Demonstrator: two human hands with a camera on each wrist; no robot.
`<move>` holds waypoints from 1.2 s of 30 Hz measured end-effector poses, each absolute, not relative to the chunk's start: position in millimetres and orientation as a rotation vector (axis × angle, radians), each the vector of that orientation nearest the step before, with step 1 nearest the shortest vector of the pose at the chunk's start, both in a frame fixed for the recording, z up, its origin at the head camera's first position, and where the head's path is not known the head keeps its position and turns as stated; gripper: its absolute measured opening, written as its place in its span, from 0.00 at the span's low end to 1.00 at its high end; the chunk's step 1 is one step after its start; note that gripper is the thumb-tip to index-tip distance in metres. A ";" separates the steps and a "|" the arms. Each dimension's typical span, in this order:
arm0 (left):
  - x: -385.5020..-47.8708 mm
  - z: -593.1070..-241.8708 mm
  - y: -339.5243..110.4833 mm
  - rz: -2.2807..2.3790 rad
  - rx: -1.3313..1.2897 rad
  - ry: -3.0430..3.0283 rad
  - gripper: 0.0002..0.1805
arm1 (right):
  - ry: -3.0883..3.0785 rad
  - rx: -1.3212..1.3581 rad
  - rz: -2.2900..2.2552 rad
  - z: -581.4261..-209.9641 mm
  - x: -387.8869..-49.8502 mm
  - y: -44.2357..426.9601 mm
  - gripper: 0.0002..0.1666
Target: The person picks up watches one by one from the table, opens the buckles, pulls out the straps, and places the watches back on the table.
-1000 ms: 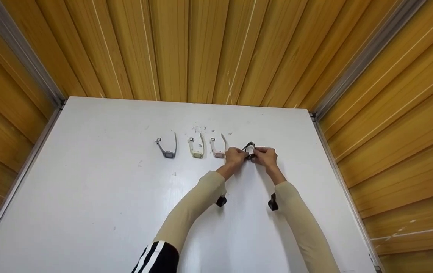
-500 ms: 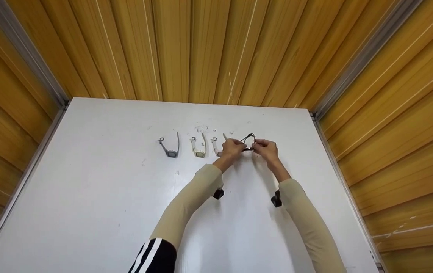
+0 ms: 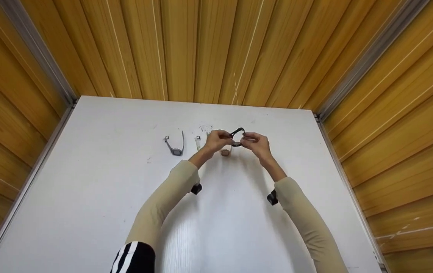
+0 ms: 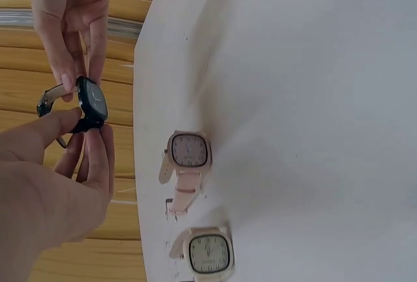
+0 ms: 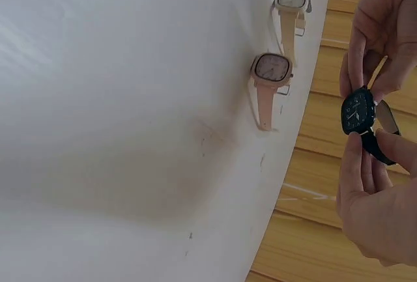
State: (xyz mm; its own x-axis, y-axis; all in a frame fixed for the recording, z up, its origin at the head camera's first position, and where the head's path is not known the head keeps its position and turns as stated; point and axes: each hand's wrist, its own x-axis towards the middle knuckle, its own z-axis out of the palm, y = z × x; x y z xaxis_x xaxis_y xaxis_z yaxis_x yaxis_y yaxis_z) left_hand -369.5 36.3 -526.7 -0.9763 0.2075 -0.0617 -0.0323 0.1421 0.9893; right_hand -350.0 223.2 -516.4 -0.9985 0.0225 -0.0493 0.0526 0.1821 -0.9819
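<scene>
Both hands hold a black wristwatch (image 3: 236, 144) above the table, its strap bent into a loop. My left hand (image 3: 216, 141) pinches it on the left side, and my right hand (image 3: 257, 146) pinches the other side. In the right wrist view the square black dial (image 5: 358, 111) faces the camera. A pink watch (image 4: 189, 149) lies on the table close by, partly covered by my left hand in the head view. Next to it rests a cream watch (image 4: 208, 253), mostly hidden from the head by that hand. Farther left lies a grey-blue watch (image 3: 177, 152).
The white tabletop (image 3: 99, 182) carries small dark marks. Wood-patterned panels (image 3: 186, 49) rise behind it and at both sides, joined by grey metal posts (image 3: 40, 49). Each sleeve cuff has a small black wrist camera (image 3: 196, 189) under it.
Both hands have lifted the black watch and carried it left, beyond the pink watch's edge. The left hand now covers much of the cream watch, and the pink dial shows again.
</scene>
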 end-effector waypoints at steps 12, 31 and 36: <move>-358.0 -526.0 -20.6 1.858 0.509 2.329 0.12 | 2.596 -0.294 -1.852 -511.2 -331.2 186.8 0.17; -338.6 -549.5 -44.3 1.969 0.746 2.433 0.13 | 2.618 -0.637 -1.946 -537.4 -315.1 165.7 0.17; -337.4 -553.9 -44.0 2.004 0.785 2.463 0.12 | 2.626 -0.700 -1.955 -535.2 -311.3 164.4 0.17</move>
